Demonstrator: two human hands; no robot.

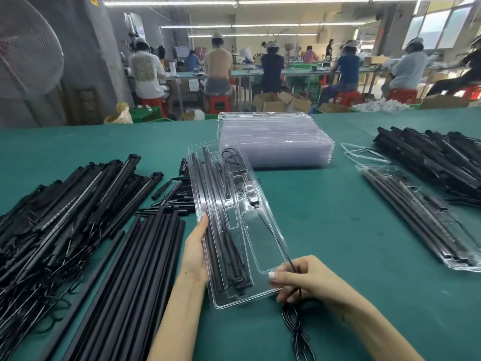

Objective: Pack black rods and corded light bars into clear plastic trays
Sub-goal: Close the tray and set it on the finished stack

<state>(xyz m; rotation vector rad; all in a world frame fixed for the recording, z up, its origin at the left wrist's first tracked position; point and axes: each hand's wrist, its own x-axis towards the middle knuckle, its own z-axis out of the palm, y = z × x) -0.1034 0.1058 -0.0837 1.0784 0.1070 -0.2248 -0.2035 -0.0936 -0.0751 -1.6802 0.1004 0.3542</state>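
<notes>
Both hands are at the clear tray point(263, 246) lying lengthwise near the front edge of the table point(338, 230), about midway along it. Left hand point(194, 252): fingers extended and flat against the tray's left long side, thumb side hidden beneath the plastic, so it cannot be told whether it grips or merely steadies. Right hand point(299, 278): fingers curled, pinching a thin black cord point(282, 248) at the tray's near right corner; the cord runs up across the tray's wide empty compartment to a small metallic fitting point(252, 192), and below the hand it drops into a tied black bundle point(296, 332) on the table.

Tray condition: transparent, moulded with long channels. The left channels hold black rods point(208, 194) and a bar lying lengthwise; a small cord loop point(230, 155) sits in the far compartment.

Supplies: loose rods in a row point(135, 269) just left of the tray; a heap of corded light bars point(65, 204) toward the left edge; short black pieces point(179, 194) between the heap and the tray. A stack of empty trays point(276, 142) stands beyond the tray toward the far edge. A filled tray point(426, 217) lies toward the right edge, with another black heap point(437, 155) behind it.
</notes>
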